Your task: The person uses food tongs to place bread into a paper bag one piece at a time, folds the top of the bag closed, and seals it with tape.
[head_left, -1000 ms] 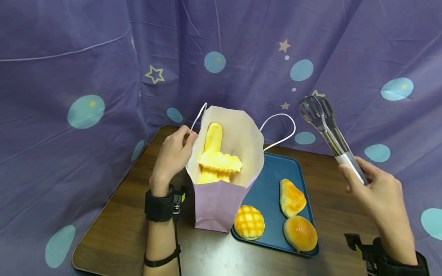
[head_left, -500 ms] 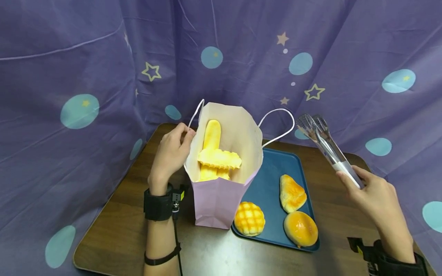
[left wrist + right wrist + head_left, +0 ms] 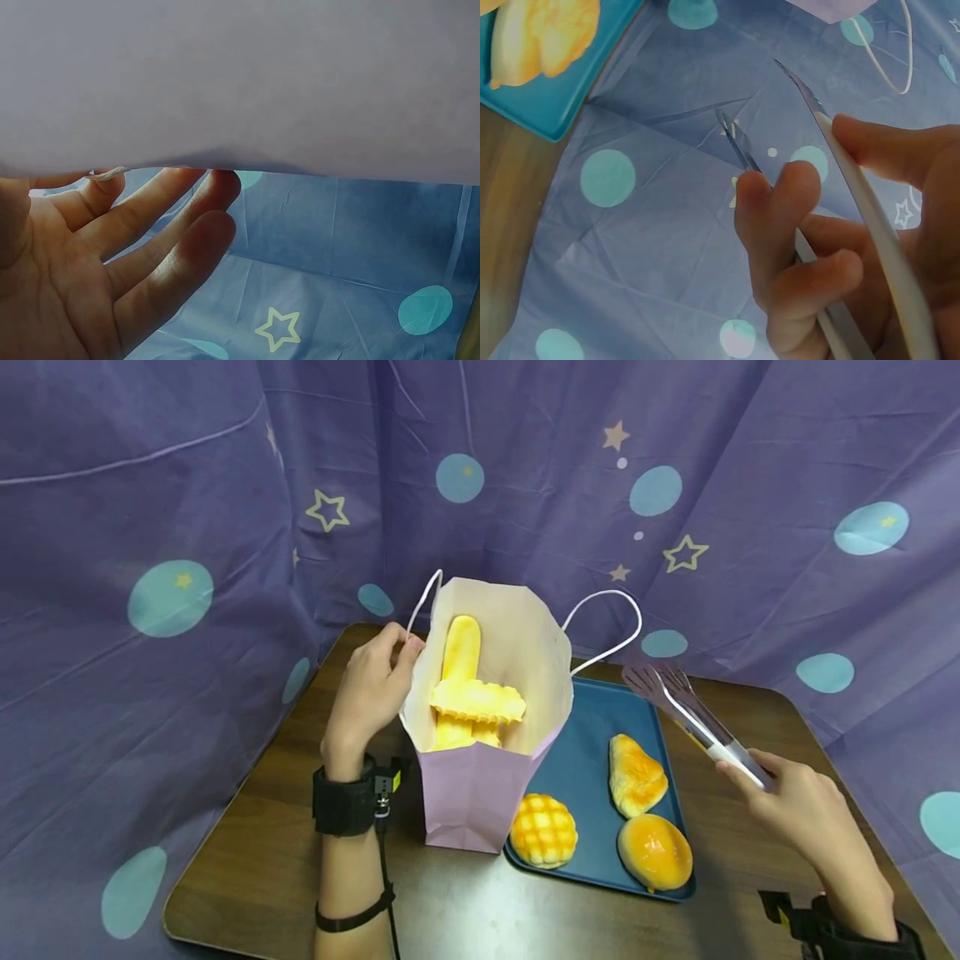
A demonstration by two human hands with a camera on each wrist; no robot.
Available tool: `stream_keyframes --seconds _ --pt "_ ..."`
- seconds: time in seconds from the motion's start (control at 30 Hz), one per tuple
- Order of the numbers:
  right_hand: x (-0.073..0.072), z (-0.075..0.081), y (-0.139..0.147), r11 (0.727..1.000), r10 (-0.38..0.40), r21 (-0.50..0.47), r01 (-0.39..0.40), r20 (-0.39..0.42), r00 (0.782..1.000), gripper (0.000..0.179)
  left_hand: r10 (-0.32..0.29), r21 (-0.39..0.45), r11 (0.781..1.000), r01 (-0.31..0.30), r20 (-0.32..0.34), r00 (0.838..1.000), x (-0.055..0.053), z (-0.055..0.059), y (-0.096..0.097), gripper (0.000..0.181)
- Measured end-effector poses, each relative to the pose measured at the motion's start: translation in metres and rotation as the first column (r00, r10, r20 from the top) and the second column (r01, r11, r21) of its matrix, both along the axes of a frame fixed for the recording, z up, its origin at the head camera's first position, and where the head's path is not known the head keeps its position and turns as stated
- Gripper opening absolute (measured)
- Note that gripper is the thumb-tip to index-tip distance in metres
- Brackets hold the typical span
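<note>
A lilac paper bag [image 3: 468, 797] with white cord handles stands upright, its mouth tipped toward me. Several yellow pastries [image 3: 477, 702] lie inside it. My left hand [image 3: 371, 693] pinches the bag's left rim by the cord handle [image 3: 423, 602]; in the left wrist view the other fingers [image 3: 176, 274] extend loosely along the paper. My right hand [image 3: 791, 806] grips metal tongs [image 3: 697, 718] by their pale handles, thumb on one arm and fingers round the other. The tong tips are parted with nothing between them, near the tray's far right corner in the head view.
A blue tray [image 3: 581, 768] lies right of the bag, partly hidden by it. On it are a grid-topped bun [image 3: 543, 831], a glazed round bun [image 3: 655, 852] and a triangular pastry [image 3: 636, 775]. A purple patterned curtain [image 3: 525, 460] backs the wooden table [image 3: 247, 877].
My right hand has come down and slightly left with the tongs, their tips dropping from beside the curtain's stars to near the tray. The left hand stays on the bag rim.
</note>
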State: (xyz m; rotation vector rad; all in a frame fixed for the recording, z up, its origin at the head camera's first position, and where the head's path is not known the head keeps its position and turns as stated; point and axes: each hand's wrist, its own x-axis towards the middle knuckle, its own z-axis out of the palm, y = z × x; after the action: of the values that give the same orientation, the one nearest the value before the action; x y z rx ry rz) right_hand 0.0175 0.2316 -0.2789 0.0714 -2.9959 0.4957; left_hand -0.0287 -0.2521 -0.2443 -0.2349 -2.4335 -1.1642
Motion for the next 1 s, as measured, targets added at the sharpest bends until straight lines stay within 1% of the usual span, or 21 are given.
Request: stream_keyframes --seconds 0.1,0.27,0.33,0.47,0.57,0.83,1.0 --pt "-0.001 -0.005 0.003 1.000 0.009 0.002 -0.009 0.059 0.998 0.072 0.002 0.000 1.000 -0.002 -0.003 1.000 -0.001 0.000 0.000 0.025" --pt "-0.002 -0.016 0.008 1.000 0.010 -0.002 -0.009 0.163 0.987 0.078 0.000 -0.002 1.000 0.000 -0.003 1.000 -0.001 0.000 0.000 0.025" --pt "-0.002 -0.021 0.009 1.000 0.008 0.000 -0.008 0.201 0.980 0.081 -0.001 -0.002 1.000 0.001 -0.001 1.000 -0.001 0.000 0.000 0.025" --pt "-0.005 -0.030 0.010 1.000 0.003 0.004 -0.004 0.287 0.958 0.087 -0.002 -0.003 1.000 0.002 -0.002 1.000 -0.001 -0.001 0.000 0.026" --pt "-0.008 -0.036 0.009 1.000 -0.005 0.007 0.002 0.334 0.943 0.089 0.000 -0.002 1.000 0.000 -0.004 1.000 -0.001 -0.001 0.000 0.026" --pt "-0.009 -0.046 0.006 1.000 -0.017 -0.011 0.023 0.402 0.916 0.093 -0.001 -0.005 1.000 0.001 -0.003 1.000 -0.001 -0.001 0.000 0.026" --pt "-0.009 -0.049 0.003 1.000 -0.023 -0.007 0.028 0.411 0.912 0.096 0.002 0.002 1.000 -0.002 0.001 1.000 -0.001 -0.001 0.000 0.025"
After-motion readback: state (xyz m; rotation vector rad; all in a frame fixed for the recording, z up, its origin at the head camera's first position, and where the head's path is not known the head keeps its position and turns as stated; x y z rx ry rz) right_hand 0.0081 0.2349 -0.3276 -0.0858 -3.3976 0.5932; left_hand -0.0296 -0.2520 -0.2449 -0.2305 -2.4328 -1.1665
